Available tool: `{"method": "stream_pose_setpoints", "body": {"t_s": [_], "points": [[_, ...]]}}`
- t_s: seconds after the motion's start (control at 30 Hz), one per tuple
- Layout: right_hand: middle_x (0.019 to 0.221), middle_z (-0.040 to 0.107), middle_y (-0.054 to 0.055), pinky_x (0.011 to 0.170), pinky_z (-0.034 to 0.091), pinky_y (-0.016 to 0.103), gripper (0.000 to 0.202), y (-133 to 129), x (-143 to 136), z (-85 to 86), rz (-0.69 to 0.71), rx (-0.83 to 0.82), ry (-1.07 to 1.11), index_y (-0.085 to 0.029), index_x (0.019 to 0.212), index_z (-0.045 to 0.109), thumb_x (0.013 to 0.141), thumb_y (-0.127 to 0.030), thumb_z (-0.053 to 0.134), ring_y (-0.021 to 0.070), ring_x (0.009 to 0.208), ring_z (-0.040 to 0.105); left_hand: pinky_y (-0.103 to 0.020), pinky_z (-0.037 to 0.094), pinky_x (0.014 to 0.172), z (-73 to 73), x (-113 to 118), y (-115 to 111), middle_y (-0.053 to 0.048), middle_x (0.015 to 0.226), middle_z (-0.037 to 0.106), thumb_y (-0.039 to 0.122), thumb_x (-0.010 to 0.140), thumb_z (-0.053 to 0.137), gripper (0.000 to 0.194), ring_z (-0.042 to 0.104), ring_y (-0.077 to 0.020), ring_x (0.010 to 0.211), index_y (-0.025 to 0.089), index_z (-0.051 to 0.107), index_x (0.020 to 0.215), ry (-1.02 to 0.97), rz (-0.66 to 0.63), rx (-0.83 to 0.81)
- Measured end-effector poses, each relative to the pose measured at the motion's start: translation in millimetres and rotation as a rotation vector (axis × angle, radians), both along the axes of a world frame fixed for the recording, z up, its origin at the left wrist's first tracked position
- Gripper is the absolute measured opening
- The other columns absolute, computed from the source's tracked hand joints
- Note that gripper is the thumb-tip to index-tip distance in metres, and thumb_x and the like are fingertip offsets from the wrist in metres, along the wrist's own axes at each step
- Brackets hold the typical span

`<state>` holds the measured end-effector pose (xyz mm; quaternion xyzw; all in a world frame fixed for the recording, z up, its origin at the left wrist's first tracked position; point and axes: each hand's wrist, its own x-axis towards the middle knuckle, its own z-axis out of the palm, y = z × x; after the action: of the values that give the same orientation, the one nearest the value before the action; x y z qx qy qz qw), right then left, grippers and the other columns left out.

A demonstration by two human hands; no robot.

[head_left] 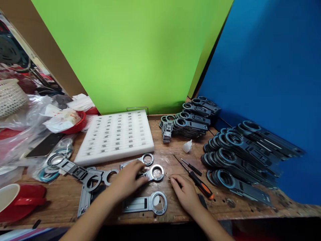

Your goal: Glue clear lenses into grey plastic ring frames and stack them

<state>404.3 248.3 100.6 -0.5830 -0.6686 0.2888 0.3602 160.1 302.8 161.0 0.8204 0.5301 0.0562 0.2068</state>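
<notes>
My left hand [129, 179] is closed around the flat arm of a grey plastic part with a ring end [157, 173], which lies low over the wooden table. Its fingertips are partly hidden. A similar ring-ended part [136, 205] lies just in front, and another ring [147, 159] shows behind the hand. My right hand [185, 193] rests on the table with curled fingers, thumb and forefinger close together. Whatever they may pinch is too small to make out. Beside it lie an orange-and-black screwdriver [202, 185] and a thin black screwdriver [192, 166].
A white foam tray [140, 150] with rows of small metal pieces stands behind. Stacks of dark ring-ended parts [240, 164] fill the right side. A small white bottle [187, 146] sits mid-table. Leftward are a red cup [30, 201], a phone [45, 145] and a red basket [79, 125].
</notes>
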Motion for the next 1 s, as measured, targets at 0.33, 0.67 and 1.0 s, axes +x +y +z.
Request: {"method": "stream_pose_setpoints", "body": {"t_s": [0.33,0.67,1.0], "points": [[0.085,0.071,0.004,0.073,0.049,0.03,0.023,0,0,3.3,-0.018,0.015,-0.003,-0.021,0.086,0.065,0.089,-0.031,0.044,0.0206,0.08,0.065,-0.038,0.043,0.094,-5.2,-21,32,-0.012,0.117,0.061,0.033,0.087,0.046,0.037,0.059,-0.0262,0.105,0.017,0.054,0.119,0.147,-0.038,0.083],[0.087,0.071,0.003,0.074,0.048,0.03,0.022,-1,1,-0.7,-0.014,-0.006,-0.019,-0.021,0.087,0.065,0.09,-0.032,0.046,0.02,0.082,0.065,-0.041,0.041,0.098,1.9,-50,0,-0.012,0.125,0.058,0.04,0.093,0.037,0.043,0.054,-0.0258,0.114,0.016,0.046,0.128,0.193,0.071,0.235],[0.098,0.07,0.006,0.082,0.049,0.034,0.024,-1,1,1.6,0.016,0.02,-0.047,-0.021,0.099,0.066,0.087,-0.022,0.045,0.0211,0.091,0.064,-0.04,0.046,0.095,-2.3,-63,-52,-0.008,0.124,0.06,0.046,0.09,0.041,0.044,0.057,-0.0251,0.112,0.022,0.045,0.127,-0.077,0.223,0.297]]}}
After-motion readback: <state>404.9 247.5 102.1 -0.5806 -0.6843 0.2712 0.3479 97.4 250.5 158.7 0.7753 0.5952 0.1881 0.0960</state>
